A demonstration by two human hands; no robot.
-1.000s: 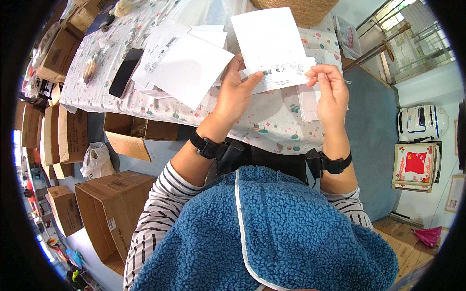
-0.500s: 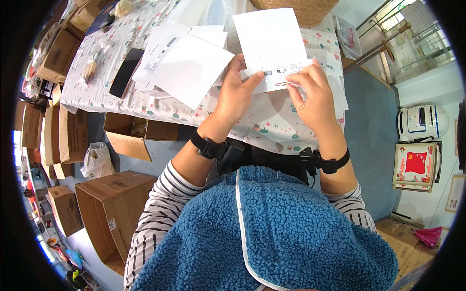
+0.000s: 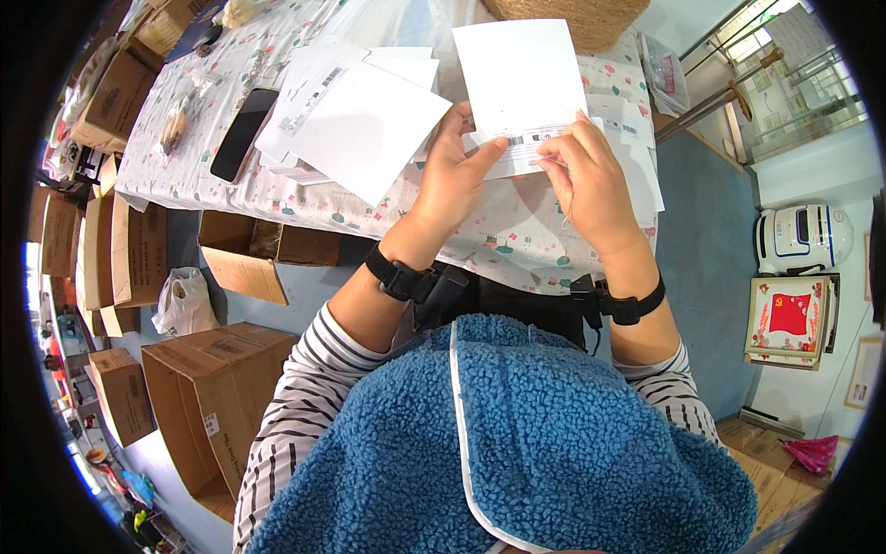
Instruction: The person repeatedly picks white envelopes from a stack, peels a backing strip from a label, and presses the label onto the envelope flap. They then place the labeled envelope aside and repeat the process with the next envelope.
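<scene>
From my remote seat I see the white sheet at one o'clock, the left hand pinching its printed lower edge, thumb on top. The right hand meets that edge with its fingertips drawn narrow, though I cannot tell what they clasp; white papers lie piled at eleven o'clock, a black phone at ten.

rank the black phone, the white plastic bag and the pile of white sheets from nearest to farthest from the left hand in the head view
1. Pile of white sheets: just left of the left hand, on the table.
2. Black phone: on the table, left of the pile.
3. White plastic bag: lower left, off the table.
</scene>
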